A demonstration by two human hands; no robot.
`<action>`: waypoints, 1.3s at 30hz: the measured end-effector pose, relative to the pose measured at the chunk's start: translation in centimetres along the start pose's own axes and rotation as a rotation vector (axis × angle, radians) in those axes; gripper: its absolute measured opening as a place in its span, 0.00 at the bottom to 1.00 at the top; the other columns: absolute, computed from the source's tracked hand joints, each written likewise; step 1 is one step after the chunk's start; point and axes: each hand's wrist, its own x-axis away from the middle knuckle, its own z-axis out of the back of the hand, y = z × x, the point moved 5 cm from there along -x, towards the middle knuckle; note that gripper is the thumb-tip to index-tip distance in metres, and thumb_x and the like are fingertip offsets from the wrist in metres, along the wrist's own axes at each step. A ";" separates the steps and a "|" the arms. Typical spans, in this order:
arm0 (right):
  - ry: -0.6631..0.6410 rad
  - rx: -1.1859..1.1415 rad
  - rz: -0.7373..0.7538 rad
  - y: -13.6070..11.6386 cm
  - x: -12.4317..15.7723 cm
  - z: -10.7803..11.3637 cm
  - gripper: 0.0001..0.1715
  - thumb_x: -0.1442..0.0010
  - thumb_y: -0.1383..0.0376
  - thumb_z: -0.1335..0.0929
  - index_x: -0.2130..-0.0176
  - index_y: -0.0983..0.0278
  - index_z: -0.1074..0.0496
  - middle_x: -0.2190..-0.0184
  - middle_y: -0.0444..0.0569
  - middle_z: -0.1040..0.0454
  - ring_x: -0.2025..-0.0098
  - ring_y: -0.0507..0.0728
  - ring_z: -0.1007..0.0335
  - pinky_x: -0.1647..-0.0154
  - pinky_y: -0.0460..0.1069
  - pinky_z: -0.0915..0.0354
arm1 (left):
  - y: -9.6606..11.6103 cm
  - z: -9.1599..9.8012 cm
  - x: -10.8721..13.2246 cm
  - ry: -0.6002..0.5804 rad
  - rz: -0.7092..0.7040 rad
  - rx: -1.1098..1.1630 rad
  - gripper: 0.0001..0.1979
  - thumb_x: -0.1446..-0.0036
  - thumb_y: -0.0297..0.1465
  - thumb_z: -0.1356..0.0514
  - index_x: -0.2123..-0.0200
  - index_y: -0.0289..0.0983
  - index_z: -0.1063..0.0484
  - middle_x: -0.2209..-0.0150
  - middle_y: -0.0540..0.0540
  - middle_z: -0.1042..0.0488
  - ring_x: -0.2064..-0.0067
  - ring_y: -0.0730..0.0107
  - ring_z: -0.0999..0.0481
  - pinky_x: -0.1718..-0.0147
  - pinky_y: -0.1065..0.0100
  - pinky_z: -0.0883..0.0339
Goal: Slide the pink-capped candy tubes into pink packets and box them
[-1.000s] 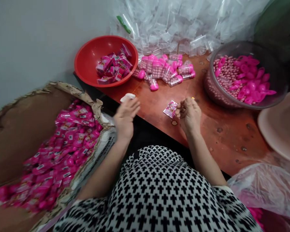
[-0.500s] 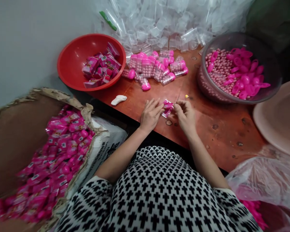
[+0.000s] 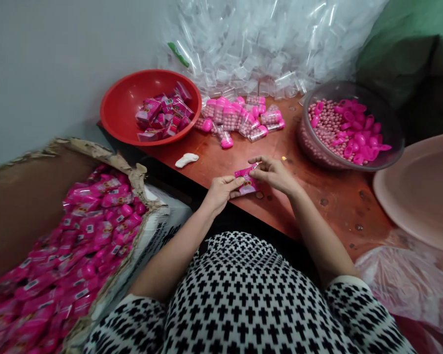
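Between my hands, just above the table's near edge, is a small pink printed packet point(image 3: 248, 182). My left hand point(image 3: 221, 192) pinches its left end between thumb and fingers. At the packet's upper right edge, my right hand point(image 3: 275, 174) has its thumb and fingers closed on the rim. Beyond them lies a pile of clear tubes with pink caps point(image 3: 231, 118), filled with pink beads. A crumpled white scrap point(image 3: 186, 160) rests on the table to the left of my hands, and a tiny yellow bit point(image 3: 284, 158) lies to the right.
A red bowl point(image 3: 112, 105) with pink packets stands at the back left. At the right is a dark translucent bowl point(image 3: 302, 142) of pink beads and caps, beside a pale basin point(image 3: 421, 191). Empty clear tubes point(image 3: 258, 44) heap at the back. An open carton point(image 3: 22, 191) of packets sits lower left.
The packet is now lifted and turned, with its printed face showing. My left hand has gone from lying flat beside it to pinching it. The view has shifted slightly.
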 end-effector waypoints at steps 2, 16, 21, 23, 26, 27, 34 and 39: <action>0.154 0.269 -0.016 -0.8 -1.9 1.4 0.18 0.43 0.52 0.31 0.63 0.64 0.29 0.72 0.46 0.25 0.68 0.56 0.28 0.64 0.50 0.34 | 0.2 0.5 0.2 0.063 -0.018 0.026 0.21 0.69 0.39 0.23 0.74 0.30 0.21 0.74 0.46 0.22 0.72 0.72 0.22 0.67 0.70 0.24; 0.537 0.824 -0.261 -1.9 -10.0 4.4 0.33 0.46 0.57 0.30 0.45 0.71 0.36 0.49 0.68 0.27 0.49 0.72 0.29 0.48 0.65 0.35 | 1.5 3.1 0.6 0.310 -0.027 0.395 0.12 0.55 0.31 0.27 0.74 0.32 0.28 0.75 0.49 0.23 0.75 0.76 0.24 0.75 0.74 0.29; 0.556 0.621 -0.067 -0.9 -8.1 5.1 0.18 0.49 0.59 0.30 0.58 0.66 0.27 0.62 0.55 0.22 0.60 0.63 0.27 0.54 0.58 0.33 | 1.7 2.9 0.1 0.389 0.028 0.575 0.05 0.45 0.28 0.33 0.70 0.34 0.26 0.73 0.50 0.23 0.74 0.76 0.23 0.73 0.74 0.28; 0.571 0.433 0.077 -1.1 -5.8 4.4 0.16 0.47 0.58 0.31 0.61 0.65 0.27 0.67 0.49 0.23 0.66 0.58 0.28 0.60 0.54 0.32 | 1.8 2.9 0.0 0.418 0.030 0.618 0.06 0.45 0.29 0.33 0.71 0.35 0.27 0.74 0.51 0.23 0.74 0.76 0.23 0.72 0.74 0.27; 0.388 0.087 0.200 -1.4 -1.2 1.4 0.16 0.46 0.55 0.29 0.61 0.62 0.28 0.72 0.42 0.26 0.74 0.52 0.31 0.72 0.48 0.33 | 2.0 2.7 0.0 0.424 0.028 0.647 0.05 0.42 0.29 0.35 0.70 0.35 0.27 0.74 0.51 0.23 0.73 0.76 0.22 0.70 0.73 0.27; 0.299 -0.009 0.183 -1.4 0.3 0.0 0.16 0.47 0.55 0.28 0.61 0.61 0.28 0.73 0.41 0.27 0.76 0.51 0.31 0.76 0.46 0.35 | 2.0 2.6 0.0 0.423 0.028 0.654 0.05 0.41 0.29 0.36 0.69 0.35 0.27 0.73 0.51 0.23 0.72 0.75 0.22 0.69 0.72 0.26; 0.155 -0.298 -0.016 0.0 5.4 -5.8 0.19 0.47 0.53 0.26 0.60 0.60 0.29 0.74 0.41 0.24 0.77 0.51 0.28 0.78 0.46 0.29 | 1.2 0.9 -0.4 0.331 -0.036 0.630 0.06 0.44 0.30 0.34 0.70 0.35 0.27 0.71 0.49 0.22 0.69 0.74 0.21 0.64 0.72 0.26; 0.193 -0.391 -0.044 0.6 5.2 -5.8 0.21 0.51 0.53 0.25 0.62 0.61 0.28 0.73 0.43 0.22 0.74 0.52 0.25 0.79 0.44 0.29 | 0.9 -0.3 0.0 0.254 -0.102 0.513 0.12 0.50 0.32 0.30 0.72 0.35 0.30 0.74 0.51 0.24 0.73 0.77 0.24 0.70 0.75 0.29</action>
